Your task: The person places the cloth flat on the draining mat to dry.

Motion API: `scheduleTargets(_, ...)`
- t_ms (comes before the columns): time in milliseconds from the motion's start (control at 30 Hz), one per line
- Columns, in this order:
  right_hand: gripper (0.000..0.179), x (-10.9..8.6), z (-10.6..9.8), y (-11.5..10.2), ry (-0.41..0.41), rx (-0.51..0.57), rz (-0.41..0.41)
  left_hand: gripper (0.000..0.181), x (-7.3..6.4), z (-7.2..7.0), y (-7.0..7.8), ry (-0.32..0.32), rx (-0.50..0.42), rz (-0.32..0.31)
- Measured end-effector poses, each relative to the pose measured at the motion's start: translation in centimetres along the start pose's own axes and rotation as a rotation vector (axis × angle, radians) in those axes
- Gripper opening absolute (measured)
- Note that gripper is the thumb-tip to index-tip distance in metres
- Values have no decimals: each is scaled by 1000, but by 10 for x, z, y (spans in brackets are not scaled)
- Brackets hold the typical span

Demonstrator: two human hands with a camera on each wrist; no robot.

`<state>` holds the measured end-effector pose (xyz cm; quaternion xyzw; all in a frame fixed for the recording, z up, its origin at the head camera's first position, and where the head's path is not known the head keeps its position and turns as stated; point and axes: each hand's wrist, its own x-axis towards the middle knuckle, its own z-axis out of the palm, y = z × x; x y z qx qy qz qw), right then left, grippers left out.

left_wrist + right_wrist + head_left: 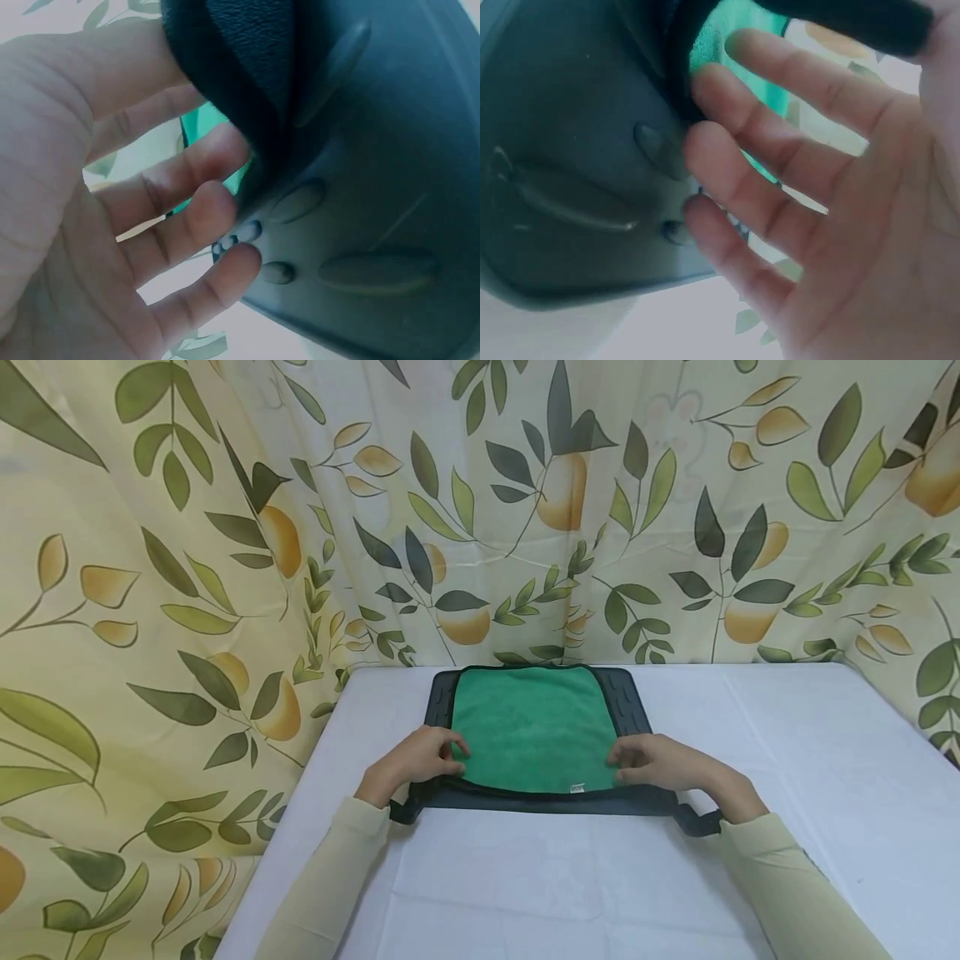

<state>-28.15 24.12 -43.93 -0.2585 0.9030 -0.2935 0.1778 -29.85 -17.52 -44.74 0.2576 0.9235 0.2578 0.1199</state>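
Observation:
A green mat (532, 727) with black edging and a small white tag lies on a black plastic tray (536, 800) with raised oval bumps. At the mat's near left corner, my left hand (420, 756) pinches the black edge. In the left wrist view, the thumb tip is hidden behind the edging (225, 82) and the other fingers are spread. My right hand (660, 764) pinches the mat near its right corner. In the right wrist view, the edging (855, 22) passes beside the thumb, with the fingers curving toward the tray.
The tray stands on a white-covered table (540, 877). Black feet (697, 821) jut out at its near corners. Behind the table and to the left hangs a curtain (247, 568) with a leaf and fruit print.

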Motion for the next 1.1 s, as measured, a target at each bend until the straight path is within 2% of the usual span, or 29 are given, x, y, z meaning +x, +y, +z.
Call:
scheduleTargets(133,28,0,1,1,101,-39,21,29,1,2,-1,19,46,-18)
scheduleTargets(233,33,2,4,3,133,-43,36,35,2,3,-3,30,79,-29)
scheduleTargets(467,46,5,9,8,106,-70,5,39,1,5,-7,25,101,-52)
scheduleTargets(600,50,7,8,9,87,-73,16,38,0,3,-7,28,91,-68)
scheduleTargets(767,52,6,7,12,68,-66,19,29,-2,1,-11,34,70,-78)
scheduleTargets(933,45,3,3,18,96,-61,2,21,-3,0,-16,90,76,-85)
scheduleTargets(1100,41,-2,-3,23,173,-72,25,24,-3,-2,-18,191,104,-135)
